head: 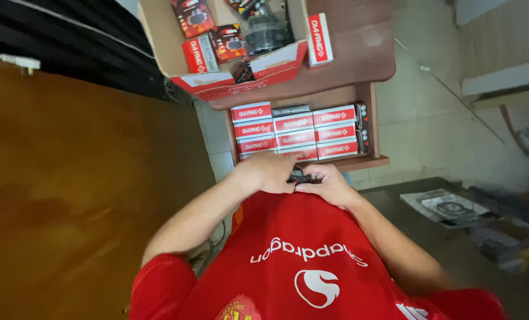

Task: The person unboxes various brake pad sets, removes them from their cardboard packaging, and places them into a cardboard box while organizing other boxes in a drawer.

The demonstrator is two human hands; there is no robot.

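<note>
Nearest the camera, the person's red shirt point(312, 261) fills the lower middle, with both forearms running up over it. The left hand point(268, 172) and the right hand point(330, 182) meet just above the shirt, both closed on one small black part point(300, 176). The part sits between the fingertips, touching both hands, so neither is nearer. Its long axis seems to run left to right, from hand to hand, though most of it is hidden. Just beyond the hands, a shelf point(368, 161) holds stacked red and white boxes point(297, 133). Farther still, on the desk point(359, 59), an open carton point(241, 71) holds more boxes and dark parts.
</note>
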